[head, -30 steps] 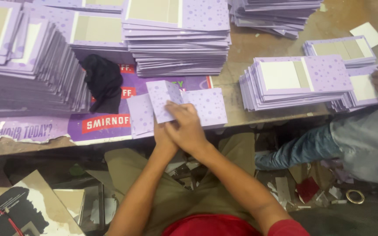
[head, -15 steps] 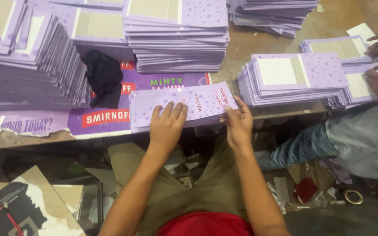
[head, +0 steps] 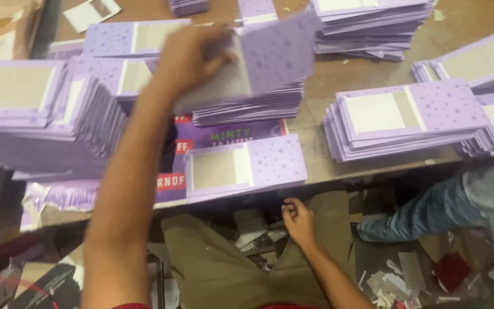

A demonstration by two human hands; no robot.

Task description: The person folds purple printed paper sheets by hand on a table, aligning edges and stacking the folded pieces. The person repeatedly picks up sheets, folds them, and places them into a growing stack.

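The brown tabletop (head: 361, 68) is crowded with stacks of purple dotted card covers. The left hand (head: 192, 54) reaches out over the middle stack (head: 247, 106), its fingers (head: 224, 57) pinching a purple card (head: 264, 57) lifted just above that stack. Nearer the body, a flat purple cover (head: 244, 167) lies at the tabletop's edge. The right hand (head: 298, 220) rests below that edge on the lap, fingers loosely curled and holding nothing.
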